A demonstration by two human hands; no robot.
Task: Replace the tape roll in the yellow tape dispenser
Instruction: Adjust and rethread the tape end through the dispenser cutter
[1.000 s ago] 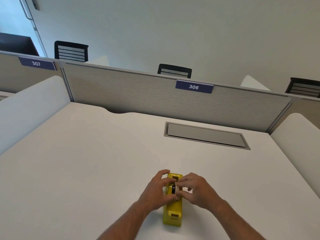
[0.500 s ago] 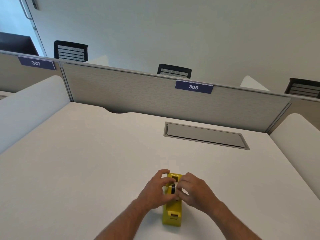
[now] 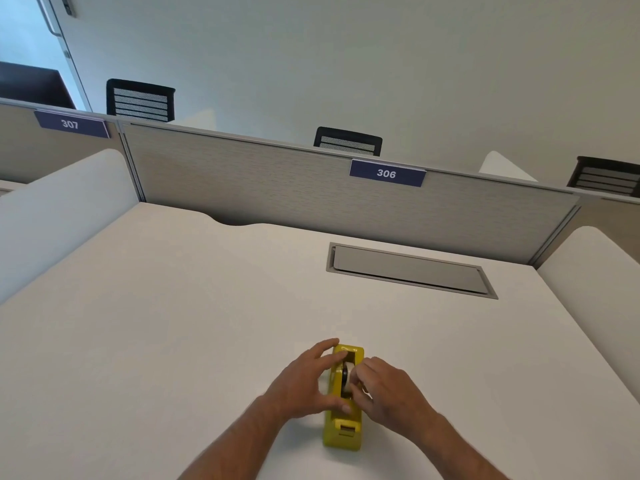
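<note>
The yellow tape dispenser [image 3: 343,431] stands on the white desk [image 3: 173,341], its cutter end toward me. A tape roll [image 3: 346,375] with a black core sits upright in its well. My left hand [image 3: 304,382] rests against the dispenser's left side, thumb on the body and fingers spread over the far end. From the right, my right hand [image 3: 388,389] pinches the roll with its fingertips. The lower part of the roll is hidden inside the dispenser.
A grey cable hatch [image 3: 408,271] is set flush into the desk behind the dispenser. A grey partition [image 3: 277,188] labelled 306 closes the far edge. White rounded side panels [image 3: 52,209] flank the desk left and right. Black chair backs [image 3: 348,142] show beyond.
My left fingers have spread and lifted off the roll toward the dispenser's far end. My right fingertips stay on the roll. The dispenser has not moved.
</note>
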